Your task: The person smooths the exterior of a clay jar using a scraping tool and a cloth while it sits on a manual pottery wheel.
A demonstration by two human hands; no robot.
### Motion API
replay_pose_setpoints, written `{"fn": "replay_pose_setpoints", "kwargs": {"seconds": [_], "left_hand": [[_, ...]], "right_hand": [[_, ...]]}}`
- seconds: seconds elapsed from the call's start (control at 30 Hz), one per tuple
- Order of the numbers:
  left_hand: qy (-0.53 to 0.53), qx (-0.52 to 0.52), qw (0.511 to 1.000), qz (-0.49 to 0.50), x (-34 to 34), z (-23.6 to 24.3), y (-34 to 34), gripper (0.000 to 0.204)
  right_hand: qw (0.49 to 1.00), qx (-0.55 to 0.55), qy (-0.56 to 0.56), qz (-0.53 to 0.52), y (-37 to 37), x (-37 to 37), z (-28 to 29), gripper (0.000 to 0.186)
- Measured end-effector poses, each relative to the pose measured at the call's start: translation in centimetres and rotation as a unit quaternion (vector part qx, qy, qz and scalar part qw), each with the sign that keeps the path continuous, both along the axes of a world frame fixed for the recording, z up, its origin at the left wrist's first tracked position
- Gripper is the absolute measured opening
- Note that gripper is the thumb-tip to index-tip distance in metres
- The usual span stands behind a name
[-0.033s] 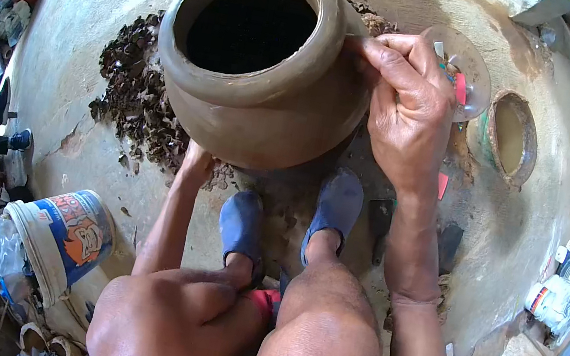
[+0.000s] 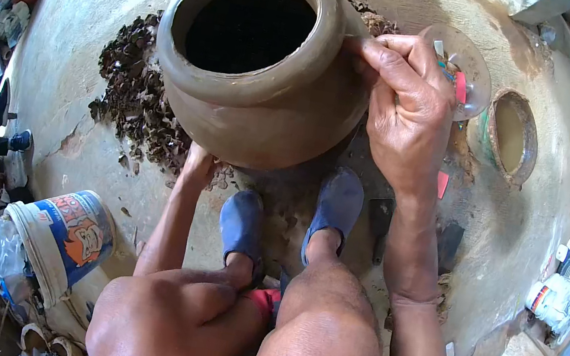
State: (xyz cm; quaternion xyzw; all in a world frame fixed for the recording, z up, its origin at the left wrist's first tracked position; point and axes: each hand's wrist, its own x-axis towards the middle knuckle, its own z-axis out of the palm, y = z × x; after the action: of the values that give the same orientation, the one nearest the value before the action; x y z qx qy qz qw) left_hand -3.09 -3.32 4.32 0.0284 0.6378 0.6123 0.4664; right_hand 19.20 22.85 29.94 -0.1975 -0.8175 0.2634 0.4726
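The right hand (image 2: 414, 102) presses thumb and forefinger together at the neck of the pot (image 2: 262, 133), which sits between it and the left hand (image 2: 199, 162) and blocks the latter's grip, which I cannot tell. Scraps (image 2: 132, 77) lie past the left hand, a bucket (image 2: 76, 230) outward; the right hand partly covers a plate (image 2: 484, 76) beside a bowl (image 2: 528, 155).

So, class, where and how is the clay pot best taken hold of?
Probably cradle the clay pot low around its belly, coming from left and right together: the belly bulges out below the rim, giving broad, curved support. The rim looks smooth and rounded, so it seems a less secure hold.
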Motion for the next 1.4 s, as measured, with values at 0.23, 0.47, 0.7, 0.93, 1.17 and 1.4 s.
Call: {"fn": "replay_pose_setpoints", "kwargs": {"seconds": [0.23,0.47,0.7,0.93,1.17,1.4], "left_hand": [[-0.139,-0.057,0.988,0.028,6.2,5.0,0.3,0.04],[-0.205,-0.027,0.978,-0.006,9.2,3.4,-0.4,0.043],[-0.252,-0.009,0.967,-0.032,10.0,3.9,0.2,0.041],[-0.226,-0.031,0.974,-0.001,9.0,3.8,-0.2,0.047],[-0.195,-0.019,0.981,0.007,5.6,3.8,-1.2,0.043],[-0.18,-0.068,0.98,0.043,5.3,3.0,-1.7,0.065]], "right_hand": [[1.0,-0.009,-0.008,-0.012,-1.6,0.6,0.2,0.033],[0.999,-0.007,-0.031,-0.022,-3.9,1.3,0.1,0.033],[0.998,0.03,-0.053,0.035,-6.1,2.1,0.9,0.041],[0.996,0.074,0.026,-0.046,0.5,3.3,0.2,0.037],[0.973,0.209,0.001,0.099,-0.6,1.8,0.3,0.037],[0.966,0.236,-0.039,0.098,-2.4,1.1,0.1,0.037]]}}
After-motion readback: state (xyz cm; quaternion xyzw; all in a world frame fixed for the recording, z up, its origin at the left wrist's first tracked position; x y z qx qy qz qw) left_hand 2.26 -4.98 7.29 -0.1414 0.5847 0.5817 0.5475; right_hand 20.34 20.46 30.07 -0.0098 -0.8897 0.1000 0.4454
